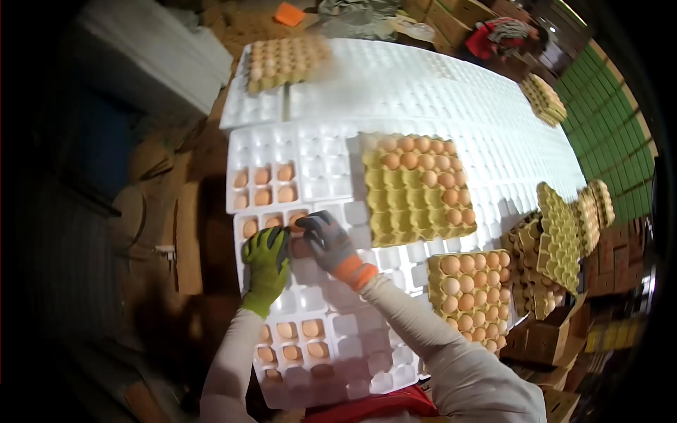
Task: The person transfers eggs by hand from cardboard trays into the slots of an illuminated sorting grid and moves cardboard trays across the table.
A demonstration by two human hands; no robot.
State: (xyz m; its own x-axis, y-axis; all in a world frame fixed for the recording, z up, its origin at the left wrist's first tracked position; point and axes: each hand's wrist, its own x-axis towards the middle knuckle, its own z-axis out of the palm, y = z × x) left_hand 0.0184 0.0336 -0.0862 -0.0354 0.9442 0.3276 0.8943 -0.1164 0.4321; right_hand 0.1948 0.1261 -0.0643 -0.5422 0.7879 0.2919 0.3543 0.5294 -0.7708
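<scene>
My left hand [265,266], in a green glove with dark fingertips, reaches into a white foam egg tray [303,299]. Its fingers are bent down and pressed together over an egg [273,222] in the upper row. Close beside it, my right hand [328,243], in a grey glove with an orange cuff, curls its fingers on another egg [297,216]. The undersides of both hands are hidden. To the right lies a yellow pulp egg tray [398,208], partly filled with brown eggs. A fuller pulp tray [468,296] sits by my right forearm.
More foam trays [409,77] cover the table. At the far left corner rests a loaded pulp tray [285,62], partly blurred. Stacked pulp trays [557,233] stand along the right edge near cardboard boxes [546,335]. A person in red [486,41] bends at the far end.
</scene>
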